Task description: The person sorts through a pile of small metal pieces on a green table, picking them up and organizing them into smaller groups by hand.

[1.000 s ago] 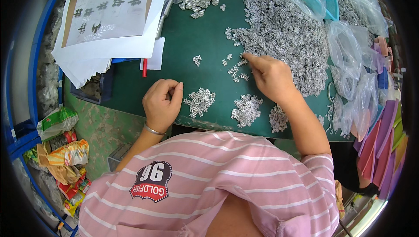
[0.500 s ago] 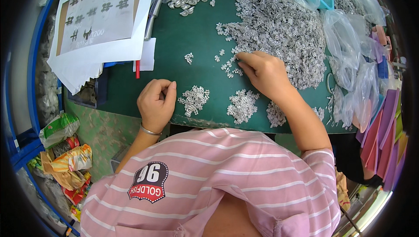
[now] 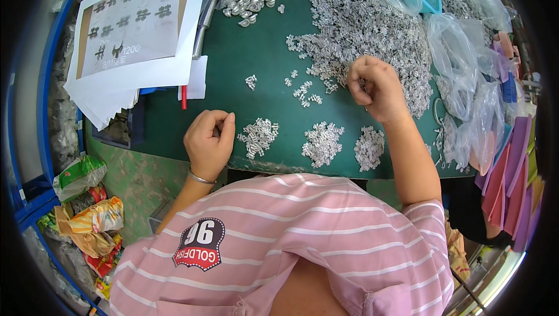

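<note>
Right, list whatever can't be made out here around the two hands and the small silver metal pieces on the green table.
- Head view: the loosely curled left hand hides its palm; whether it holds anything cannot be told.
- Head view: the right hand is fisted at the edge of the big heap of small silver metal pieces; its grasp is covered by its own fingers.
- Single pieces' shapes: too small.
- The clear plastic bags are cut off by the rim.

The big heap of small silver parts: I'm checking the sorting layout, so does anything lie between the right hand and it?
Nothing visible does. The right hand is curled at the near edge of the big heap of silver parts, on the green mat.
</note>
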A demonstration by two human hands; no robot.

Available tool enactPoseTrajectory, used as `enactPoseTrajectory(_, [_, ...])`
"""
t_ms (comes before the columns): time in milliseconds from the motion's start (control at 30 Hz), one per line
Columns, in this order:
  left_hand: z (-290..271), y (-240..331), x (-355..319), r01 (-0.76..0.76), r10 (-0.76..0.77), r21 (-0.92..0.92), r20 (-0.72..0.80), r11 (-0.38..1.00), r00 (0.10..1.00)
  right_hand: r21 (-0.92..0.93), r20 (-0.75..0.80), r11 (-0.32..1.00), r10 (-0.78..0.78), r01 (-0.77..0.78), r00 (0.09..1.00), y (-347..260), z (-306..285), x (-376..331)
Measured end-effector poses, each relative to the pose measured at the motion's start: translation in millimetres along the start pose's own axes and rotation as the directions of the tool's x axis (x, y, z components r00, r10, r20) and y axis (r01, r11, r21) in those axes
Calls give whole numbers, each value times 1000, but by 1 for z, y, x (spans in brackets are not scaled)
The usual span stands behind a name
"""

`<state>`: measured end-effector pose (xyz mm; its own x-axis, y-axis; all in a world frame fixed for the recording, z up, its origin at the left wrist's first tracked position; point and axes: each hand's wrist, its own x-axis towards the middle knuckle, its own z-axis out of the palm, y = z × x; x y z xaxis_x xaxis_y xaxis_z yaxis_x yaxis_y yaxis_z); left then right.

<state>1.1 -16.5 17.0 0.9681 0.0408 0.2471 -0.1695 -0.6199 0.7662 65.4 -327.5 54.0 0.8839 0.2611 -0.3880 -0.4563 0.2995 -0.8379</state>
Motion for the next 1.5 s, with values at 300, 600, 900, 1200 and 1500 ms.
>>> enactPoseTrajectory(300, [0,-1,-1,-8,8,7,1,1000,1000,-950,153,205,-349,235,925,25,33,-5])
enactPoseTrajectory(600, [0,-1,-1,2,-2,-9,5,1000,1000,-964,230,4,-491,266,840,31,33,12])
enactPoseTrajectory(900, [0,1,0,13,-13,-8,14,1000,1000,-947,174,151,-498,283,850,26,28,16])
enactPoseTrajectory(1200, [1,-2,-1,11,-11,-18,-3,1000,1000,-839,158,473,-261,269,952,26,79,0])
enactPoseTrajectory(1500, [-1,0,0,12,-12,-4,5,1000,1000,-799,433,383,-170,464,885,59,110,-5])
